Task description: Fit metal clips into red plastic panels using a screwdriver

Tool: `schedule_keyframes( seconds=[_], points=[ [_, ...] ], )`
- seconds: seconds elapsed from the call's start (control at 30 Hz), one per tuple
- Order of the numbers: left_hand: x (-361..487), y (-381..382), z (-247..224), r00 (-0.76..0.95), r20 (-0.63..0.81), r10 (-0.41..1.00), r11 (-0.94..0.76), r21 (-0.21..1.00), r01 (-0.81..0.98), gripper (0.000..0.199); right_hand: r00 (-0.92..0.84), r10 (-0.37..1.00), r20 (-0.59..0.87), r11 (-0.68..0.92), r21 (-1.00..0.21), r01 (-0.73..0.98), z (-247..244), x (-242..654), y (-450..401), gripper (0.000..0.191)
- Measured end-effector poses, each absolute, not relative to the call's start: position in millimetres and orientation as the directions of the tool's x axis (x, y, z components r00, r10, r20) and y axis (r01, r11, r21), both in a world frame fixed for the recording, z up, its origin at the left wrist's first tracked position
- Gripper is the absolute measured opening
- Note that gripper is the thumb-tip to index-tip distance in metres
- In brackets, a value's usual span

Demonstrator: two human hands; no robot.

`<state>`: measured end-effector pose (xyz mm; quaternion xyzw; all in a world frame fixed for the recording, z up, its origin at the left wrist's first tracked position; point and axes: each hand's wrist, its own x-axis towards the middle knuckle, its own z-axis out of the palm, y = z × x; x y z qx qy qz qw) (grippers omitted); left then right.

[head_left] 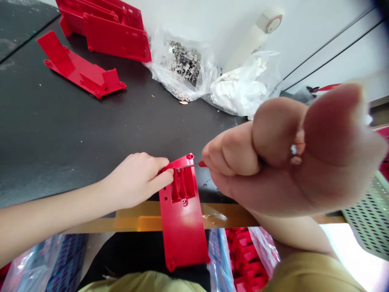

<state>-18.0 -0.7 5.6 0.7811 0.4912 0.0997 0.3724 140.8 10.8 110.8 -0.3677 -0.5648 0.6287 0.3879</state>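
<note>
From the head view, the left hand (136, 180) is curled closed on the far end of a red plastic panel (182, 231), which lies across the near edge of a black bench top (75, 134) and juts past a strip of amber tape (142, 221). The right hand (273, 154) is shut in a fist around a red-handled screwdriver (194, 165), its thin shaft reaching over the panel to just beside the left fingertips. Far on the bench lie 2 red plastic moldings (79, 67) (106, 32), a clear bag of small metal parts (185, 65) and a clear bag of white items (240, 91), while a bag of red parts (246, 251) sits near, below the bench edge.
</note>
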Motion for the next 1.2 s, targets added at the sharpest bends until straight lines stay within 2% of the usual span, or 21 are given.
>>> schedule_keyframes(
  seconds=[0.1, 0.27, 0.43, 0.5, 0.6, 0.8, 1.0, 1.2],
  points=[
    [-17, -3, 8, 0.524, -0.265, 0.809, -0.168, 0.750, 0.639, 0.036, -0.417, 0.909, 0.003, -0.039, -0.995, -0.092, 106, 142, 12, 0.078],
    [-16, -3, 8, 0.500, -0.278, 0.820, -0.146, 0.743, 0.653, 0.032, -0.403, 0.915, 0.009, -0.049, -0.990, -0.135, 95, 145, 12, 0.071],
    [-16, -1, 10, 0.481, -0.325, 0.815, -0.083, 0.755, 0.650, 0.030, -0.212, 0.975, 0.064, 0.007, -0.966, -0.260, 86, 136, 10, 0.072],
    [-15, 0, 12, 0.478, -0.346, 0.807, -0.060, 0.757, 0.651, 0.032, -0.224, 0.972, 0.078, 0.013, -0.959, -0.281, 85, 133, 11, 0.072],
    [-15, 1, 12, 0.485, -0.343, 0.805, -0.068, 0.757, 0.650, 0.033, -0.286, 0.956, 0.071, -0.004, -0.968, -0.252, 86, 135, 14, 0.071],
    [-16, 1, 8, 0.488, -0.323, 0.811, -0.084, 0.761, 0.643, 0.029, -0.295, 0.953, 0.077, -0.007, -0.962, -0.273, 80, 137, 15, 0.067],
    [-17, -1, 8, 0.507, -0.288, 0.812, -0.126, 0.762, 0.635, 0.034, -0.237, 0.968, 0.081, 0.017, -0.966, -0.259, 77, 133, 11, 0.066],
    [-16, 0, 12, 0.522, -0.324, 0.789, -0.119, 0.753, 0.648, 0.034, -0.168, 0.985, 0.038, 0.003, -0.978, -0.208, 82, 131, 7, 0.069]
  ],
)
